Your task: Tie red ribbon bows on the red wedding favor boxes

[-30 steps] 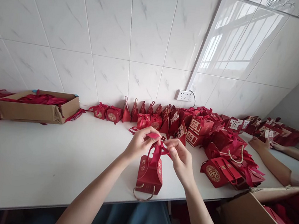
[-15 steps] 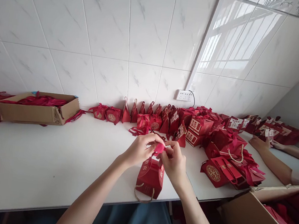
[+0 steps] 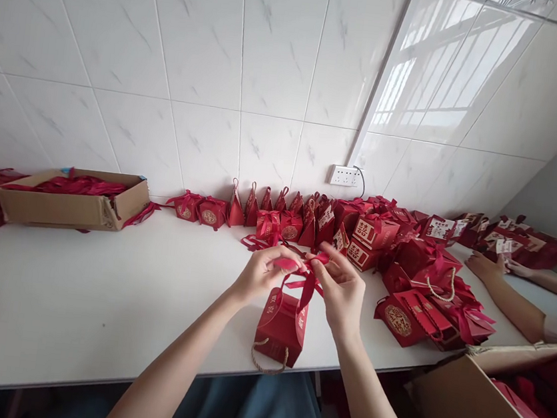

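A red gift box (image 3: pixel 280 337) with gold lettering and a twisted rope handle (image 3: pixel 267 369) stands near the front edge of the white table. Above its top, a red ribbon (image 3: pixel 307 289) is looped into a bow. My left hand (image 3: pixel 263 276) pinches the bow's left loop between thumb and fingers. On the other side, my right hand (image 3: pixel 343 287) pinches the right loop, with its other fingers raised. Loose ribbon hangs down between the hands over the box. Part of the box top is hidden by the ribbon.
A cardboard box (image 3: pixel 62 210) full of red ribbon sits at the back left. Small finished-looking red boxes (image 3: pixel 212 213) line the wall; a pile of larger ones (image 3: pixel 420 269) lies right. Another person's hands (image 3: pixel 485 269) are at far right, above an open carton (image 3: pixel 482 407).
My hands have moved apart, the right one going rightward and opening some fingers. The bunched ribbon now shows as a bow with loops and hanging tails. The box stays in place.
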{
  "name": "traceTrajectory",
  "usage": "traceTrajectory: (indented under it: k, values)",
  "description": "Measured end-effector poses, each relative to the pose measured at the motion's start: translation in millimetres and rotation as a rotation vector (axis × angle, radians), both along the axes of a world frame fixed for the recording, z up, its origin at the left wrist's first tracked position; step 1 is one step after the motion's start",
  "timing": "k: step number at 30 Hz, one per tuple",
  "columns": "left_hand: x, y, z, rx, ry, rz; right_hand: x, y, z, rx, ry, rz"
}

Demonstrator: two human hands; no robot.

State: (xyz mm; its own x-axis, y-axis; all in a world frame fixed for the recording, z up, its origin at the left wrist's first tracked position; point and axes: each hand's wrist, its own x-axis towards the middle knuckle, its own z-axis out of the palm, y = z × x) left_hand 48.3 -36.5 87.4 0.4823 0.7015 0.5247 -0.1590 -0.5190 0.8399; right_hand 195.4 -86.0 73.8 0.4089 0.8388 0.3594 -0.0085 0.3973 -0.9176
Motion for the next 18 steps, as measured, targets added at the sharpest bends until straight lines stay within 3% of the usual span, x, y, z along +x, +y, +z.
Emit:
traceTrajectory:
  k: [3,7,13,18]
  values:
    - [3.5,3.8,-12.4,-0.243,-0.278,-0.03,0.9,-0.3,1.9,0.046,0.118,-0.111]
    - [2.4,3.6,-31.2,-0.509,-0.491,0.1,9.8,-5.9,-6.7,0.028,0.305,-0.155]
    - [-18.4,-5.0,-52.4,-0.653,-0.616,0.339,31.4,-29.8,-34.4,-0.111,0.576,-0.231]
    - [-45.6,-5.4,-72.8,-0.765,-0.64,0.519,50.7,-57.6,-55.6,-0.217,0.563,-0.275]
